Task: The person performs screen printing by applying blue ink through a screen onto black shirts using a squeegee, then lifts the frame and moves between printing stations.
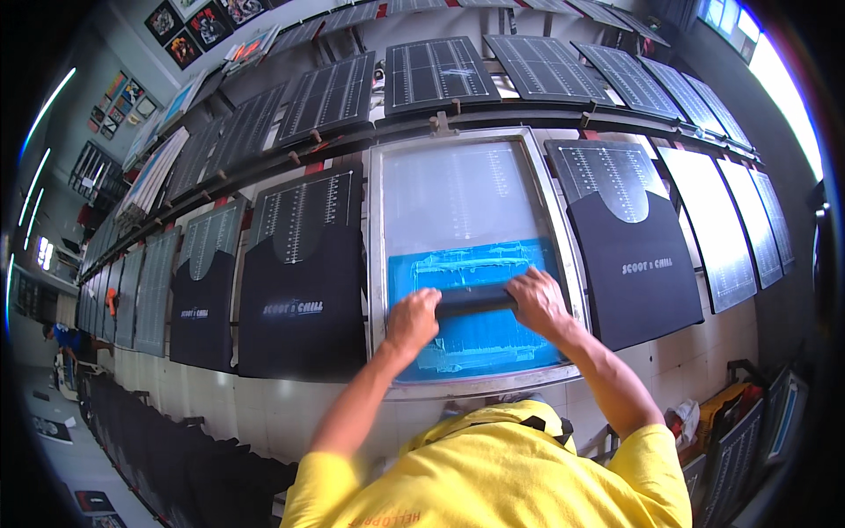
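At nine o'clock of squeegee [475, 300], your left hand [415, 319] grips; at three o'clock, right hand [539, 304] grips. Better press both ends evenly.

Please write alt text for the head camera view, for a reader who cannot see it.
A person in yellow grips a dark bar with the left hand and right hand over the blue lower part of a framed screen. Dark garments with pale lettering lie on boards at both sides; beyond, more boards form rows.
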Motion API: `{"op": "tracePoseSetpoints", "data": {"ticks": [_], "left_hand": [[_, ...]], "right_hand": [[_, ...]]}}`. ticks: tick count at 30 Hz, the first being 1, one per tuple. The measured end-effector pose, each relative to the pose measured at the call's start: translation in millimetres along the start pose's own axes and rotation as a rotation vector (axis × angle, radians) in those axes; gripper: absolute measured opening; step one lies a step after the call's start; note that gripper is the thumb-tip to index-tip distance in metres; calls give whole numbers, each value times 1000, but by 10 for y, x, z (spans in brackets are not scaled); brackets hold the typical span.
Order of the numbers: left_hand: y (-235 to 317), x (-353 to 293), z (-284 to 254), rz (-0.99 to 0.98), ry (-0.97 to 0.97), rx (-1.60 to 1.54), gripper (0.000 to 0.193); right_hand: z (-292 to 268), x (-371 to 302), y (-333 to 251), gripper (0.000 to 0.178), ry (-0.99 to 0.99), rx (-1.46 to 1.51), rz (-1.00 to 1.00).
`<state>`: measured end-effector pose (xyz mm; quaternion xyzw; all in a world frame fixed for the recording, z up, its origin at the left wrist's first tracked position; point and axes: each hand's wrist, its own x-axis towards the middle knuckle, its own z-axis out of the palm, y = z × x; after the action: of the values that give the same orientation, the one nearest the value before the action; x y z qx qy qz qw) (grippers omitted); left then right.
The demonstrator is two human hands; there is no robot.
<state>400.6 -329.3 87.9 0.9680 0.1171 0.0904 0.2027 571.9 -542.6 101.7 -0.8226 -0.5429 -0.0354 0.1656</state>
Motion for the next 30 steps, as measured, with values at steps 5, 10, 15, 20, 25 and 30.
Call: {"op": "tracePoseSetpoints", "data": {"ticks": [5,10,15,20,25,30], "left_hand": [[422,-791,222,78,-10,34,38],[509,-878,356,86,68,52,33],[201,-287,419,124,120,63,31],[-17,434,226,54,66,-2,34],[11,493,85,40,-17,43,36],[356,-374,102,112,43,35,42]], "right_hand": [[-70,-906,-296,24,-7,-2,2],[2,-1037,-261,31,-34,21,4],[91,-496,34,21,42,-13,0],[67,208,387,15,21,-38,5],[-4,218,440,12,-33,-53,-20],[-144,-527,0,25,27,-59,-53]]}}
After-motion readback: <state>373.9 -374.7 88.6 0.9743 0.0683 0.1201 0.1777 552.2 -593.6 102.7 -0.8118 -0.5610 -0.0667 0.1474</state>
